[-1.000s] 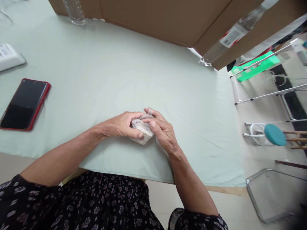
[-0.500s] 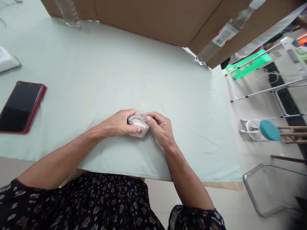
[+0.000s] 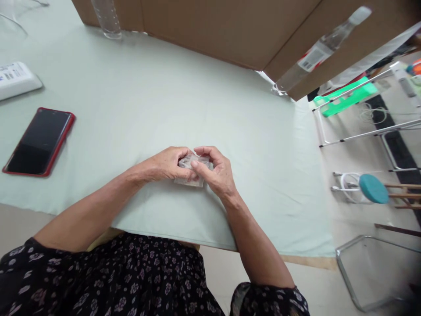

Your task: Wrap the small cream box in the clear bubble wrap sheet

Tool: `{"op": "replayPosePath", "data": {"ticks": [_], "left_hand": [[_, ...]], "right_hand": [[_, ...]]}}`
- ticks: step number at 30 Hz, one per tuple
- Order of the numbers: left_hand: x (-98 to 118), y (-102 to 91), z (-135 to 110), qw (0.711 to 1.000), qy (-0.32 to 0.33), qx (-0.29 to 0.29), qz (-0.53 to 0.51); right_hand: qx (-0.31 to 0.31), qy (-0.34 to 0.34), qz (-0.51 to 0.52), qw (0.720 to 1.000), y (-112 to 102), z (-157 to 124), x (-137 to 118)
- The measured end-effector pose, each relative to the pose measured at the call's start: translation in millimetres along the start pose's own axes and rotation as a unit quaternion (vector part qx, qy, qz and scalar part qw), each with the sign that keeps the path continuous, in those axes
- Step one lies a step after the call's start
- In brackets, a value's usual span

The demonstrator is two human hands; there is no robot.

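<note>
Close to the table's near edge, a small clear plastic packet (image 3: 196,182) with whitish contents sits between my hands. My left hand (image 3: 167,164) grips its left side, thumb across the front and fingers behind. On the right, my right hand (image 3: 219,173) has its thumb pressed on the packet's upper face, with the index finger curved over its far side. Both hands cover much of the packet, and what exactly is inside cannot be made out.
A red-cased phone (image 3: 38,141) and a white device (image 3: 19,81) lie on the pale green tablecloth (image 3: 148,101) at left. A large cardboard box (image 3: 210,26) stands at the back, with clear plastic bottles (image 3: 317,55) against it. A teal-topped stool (image 3: 373,188) stands right.
My right thumb has moved left onto the packet's face, and its index finger has lifted from the plastic edge. The packet looks flatter and turned. The whole view has shifted slightly.
</note>
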State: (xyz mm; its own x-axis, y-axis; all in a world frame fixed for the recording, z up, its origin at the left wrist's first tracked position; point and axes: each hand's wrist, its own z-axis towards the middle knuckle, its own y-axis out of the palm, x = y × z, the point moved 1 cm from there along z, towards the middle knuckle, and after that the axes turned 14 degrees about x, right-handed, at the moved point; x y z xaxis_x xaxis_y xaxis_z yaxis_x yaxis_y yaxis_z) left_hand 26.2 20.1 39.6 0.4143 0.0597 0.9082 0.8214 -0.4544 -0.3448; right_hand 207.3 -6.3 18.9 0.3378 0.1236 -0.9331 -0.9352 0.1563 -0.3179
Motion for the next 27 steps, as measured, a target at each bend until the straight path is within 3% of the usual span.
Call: {"op": "replayPosePath", "data": {"ticks": [7,11,19,27], "left_hand": [[-8.7,-4.1,4.4,0.998,-0.004,-0.029,-0.064],[-9.4,-4.7,4.9,0.998,0.002,-0.034,-0.053],[-7.9,-1.3,4.0,1.000,-0.003,-0.018,-0.014],[-4.2,-6.4,3.4,1.000,0.024,0.019,0.004]], "right_hand": [[-0.070,0.075,0.109,0.989,-23.1,12.3,7.9],[-0.096,0.106,0.110,0.984,-20.1,14.5,11.3],[-0.006,0.104,0.114,0.988,4.1,8.3,11.9],[-0.003,0.068,0.108,0.992,2.8,0.3,9.6]]}}
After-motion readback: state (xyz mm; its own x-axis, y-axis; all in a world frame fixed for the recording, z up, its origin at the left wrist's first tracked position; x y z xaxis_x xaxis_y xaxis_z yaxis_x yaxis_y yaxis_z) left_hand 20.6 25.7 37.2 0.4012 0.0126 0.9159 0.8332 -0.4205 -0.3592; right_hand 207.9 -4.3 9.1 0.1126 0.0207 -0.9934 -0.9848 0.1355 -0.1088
